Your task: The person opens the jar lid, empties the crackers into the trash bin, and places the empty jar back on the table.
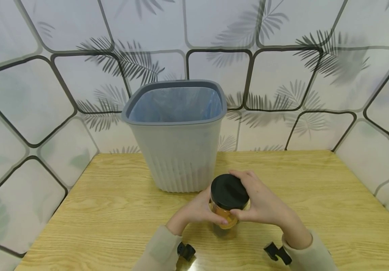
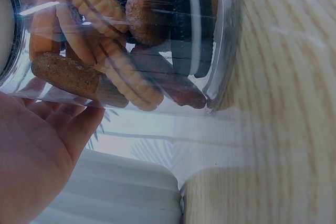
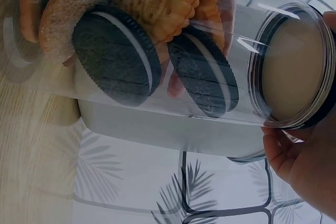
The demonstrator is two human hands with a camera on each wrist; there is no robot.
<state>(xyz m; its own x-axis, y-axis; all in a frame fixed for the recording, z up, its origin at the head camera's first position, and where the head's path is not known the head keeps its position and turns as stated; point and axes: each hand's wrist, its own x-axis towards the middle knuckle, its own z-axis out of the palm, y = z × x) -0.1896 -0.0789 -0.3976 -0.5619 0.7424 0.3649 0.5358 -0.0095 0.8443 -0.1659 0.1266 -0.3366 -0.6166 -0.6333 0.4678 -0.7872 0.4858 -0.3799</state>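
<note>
The jar [image 1: 222, 213] was in front of the bin [image 1: 181, 150]. The left hand [image 1: 199, 210] curled its fingers around the jar, probably for steadiness; the right hand [image 1: 265, 203] grasped the lid [image 1: 228, 191] with fingers and thumb.

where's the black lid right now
In the head view, the black lid is right of centre, on top of the cookie jar, between the left hand and the right hand, in front of the bin.
</note>
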